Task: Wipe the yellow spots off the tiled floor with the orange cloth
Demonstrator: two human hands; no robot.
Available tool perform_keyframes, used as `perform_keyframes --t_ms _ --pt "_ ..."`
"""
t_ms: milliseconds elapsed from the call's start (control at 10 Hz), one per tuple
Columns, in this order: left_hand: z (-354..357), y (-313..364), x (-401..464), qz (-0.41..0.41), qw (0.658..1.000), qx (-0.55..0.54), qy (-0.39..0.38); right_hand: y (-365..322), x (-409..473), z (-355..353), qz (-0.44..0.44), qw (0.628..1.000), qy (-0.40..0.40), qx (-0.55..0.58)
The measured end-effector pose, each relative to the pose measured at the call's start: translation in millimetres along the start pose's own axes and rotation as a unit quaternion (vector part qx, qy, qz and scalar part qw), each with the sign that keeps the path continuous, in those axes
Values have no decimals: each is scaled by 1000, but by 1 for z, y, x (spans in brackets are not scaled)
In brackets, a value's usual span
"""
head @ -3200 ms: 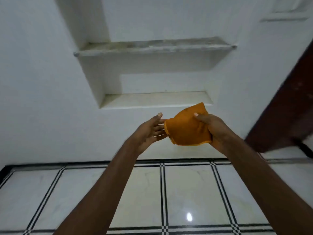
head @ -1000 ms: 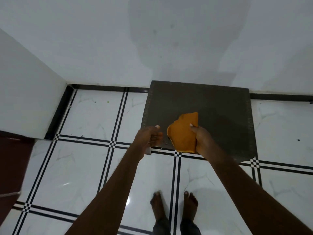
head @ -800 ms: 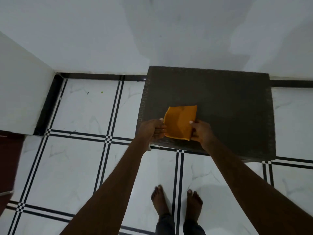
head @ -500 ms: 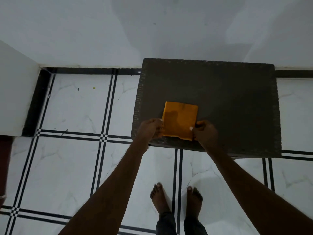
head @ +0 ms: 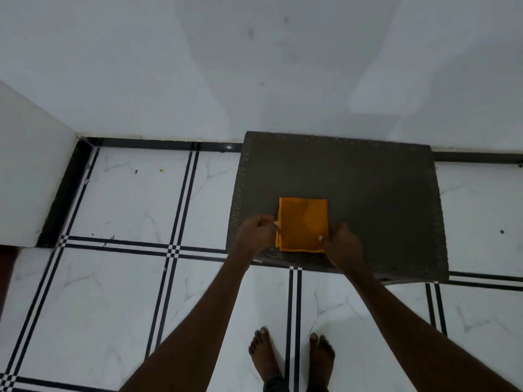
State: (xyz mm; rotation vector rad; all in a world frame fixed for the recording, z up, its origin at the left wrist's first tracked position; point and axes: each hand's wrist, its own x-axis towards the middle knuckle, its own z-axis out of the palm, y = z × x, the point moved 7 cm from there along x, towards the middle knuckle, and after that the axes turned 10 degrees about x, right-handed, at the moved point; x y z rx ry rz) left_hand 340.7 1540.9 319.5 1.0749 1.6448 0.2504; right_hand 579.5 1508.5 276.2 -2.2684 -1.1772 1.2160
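The orange cloth (head: 302, 223) lies folded into a flat square on a dark brown woven tabletop (head: 368, 193). My left hand (head: 254, 233) pinches the cloth's left edge. My right hand (head: 342, 244) holds its near right corner. A small yellow spot (head: 161, 170) sits on the white tiled floor (head: 127, 199) far left of the table, near the wall. A few dark specks lie around it.
The table stands against the white wall (head: 254, 80). A white wall corner (head: 31, 171) juts out at left. My bare feet (head: 291, 357) stand on the floor just in front of the table. A dark speck (head: 501, 231) marks the tile at right.
The view swung from the wall shelves down to the floor and table. The crumpled cloth held in the air has been laid flat and folded on the tabletop, both hands at its edges.
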Motion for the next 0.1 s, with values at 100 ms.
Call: perform_keyframes --t_ms 100 --pt "-35 28 -33 51 994 69 67 -38 -31 -19 -64 998 -4 15"
